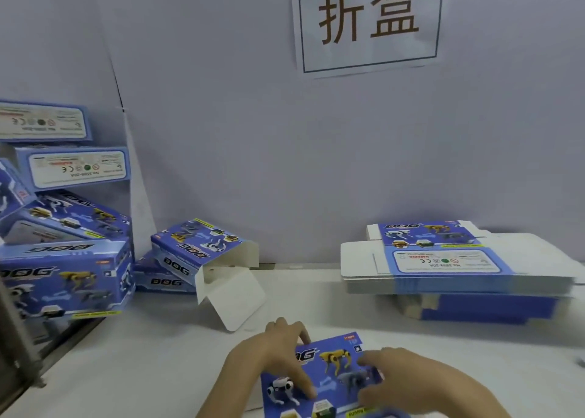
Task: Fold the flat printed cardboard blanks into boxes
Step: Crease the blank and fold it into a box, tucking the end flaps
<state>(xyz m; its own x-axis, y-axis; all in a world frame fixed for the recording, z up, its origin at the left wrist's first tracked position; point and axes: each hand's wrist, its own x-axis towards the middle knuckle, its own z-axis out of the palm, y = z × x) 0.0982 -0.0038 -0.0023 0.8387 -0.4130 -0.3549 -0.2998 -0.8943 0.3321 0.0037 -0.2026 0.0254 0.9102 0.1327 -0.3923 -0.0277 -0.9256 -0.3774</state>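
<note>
far left: folded boxes piled up | next: half-folded box on the table, flaps open | front centre: left hand spread, pressing the printed blank | right hand fingers bent on the blank's right side, grip unclear | far right: stack of flat blanks

One sign at twelve o'clock, one stack of blanks at three, one blank with left hand and right hand at six, roughly seven boxes at nine.
</note>
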